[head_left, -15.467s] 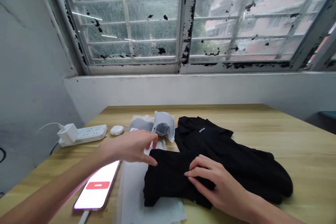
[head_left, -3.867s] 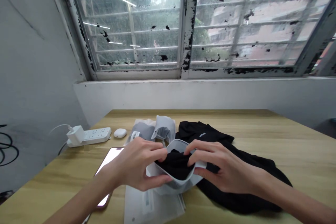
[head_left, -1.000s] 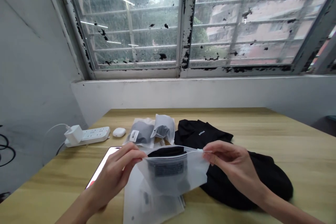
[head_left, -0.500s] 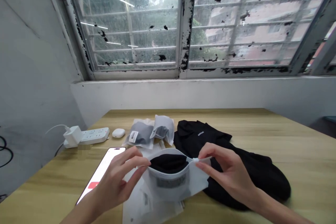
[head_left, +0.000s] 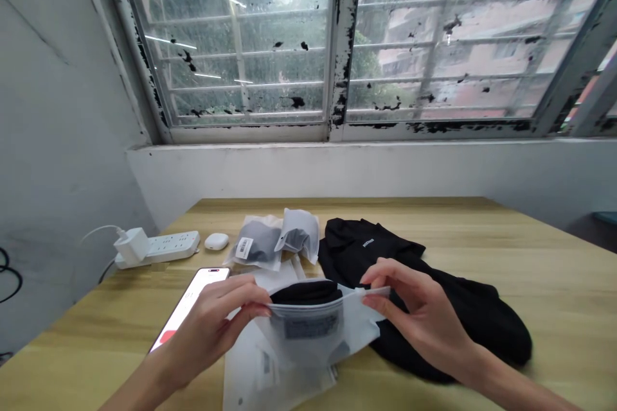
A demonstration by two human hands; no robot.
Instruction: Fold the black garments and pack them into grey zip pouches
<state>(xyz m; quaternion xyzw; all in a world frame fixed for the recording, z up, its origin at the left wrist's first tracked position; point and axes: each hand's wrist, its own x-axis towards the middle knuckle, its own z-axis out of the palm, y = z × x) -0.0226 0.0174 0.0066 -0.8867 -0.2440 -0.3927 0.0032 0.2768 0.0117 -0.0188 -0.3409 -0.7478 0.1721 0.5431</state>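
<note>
The frosted zip bag point(head_left: 315, 343) is held between both hands, and its mouth has drawn flatter and narrower than the wide oval it made half a second ago. A folded black garment point(head_left: 306, 293) sits inside, with its top edge rising just out of the mouth. Its dark bulk shows dimly through the film, along with a printed label point(head_left: 311, 327) that lies inside or on the far face; I cannot tell which.

The left hand point(head_left: 216, 327) is half closed, its fingers point(head_left: 250, 300) curled over the left end of the bag's lip, though whether the thumb grips from behind is hidden. The right hand point(head_left: 417, 311) is partly open, pinching the bag's upper right corner between thumb and forefinger.

Directly beneath the bag lies a loose white plastic sleeve point(head_left: 248, 369). Behind the bag are two more frosted bags, each holding something grey: one with a barcode sticker point(head_left: 244, 248), the other point(head_left: 299, 236) just to its right. Behind and to the right of the bag, a black shirt point(head_left: 366, 250) spreads across the desk point(head_left: 540, 257). Left of the bag, a phone point(head_left: 189, 298) lies partly under the left hand, and farther back are an earbud case point(head_left: 216, 241) and a power strip point(head_left: 166, 245) with a charger point(head_left: 131, 246) plugged in.
</note>
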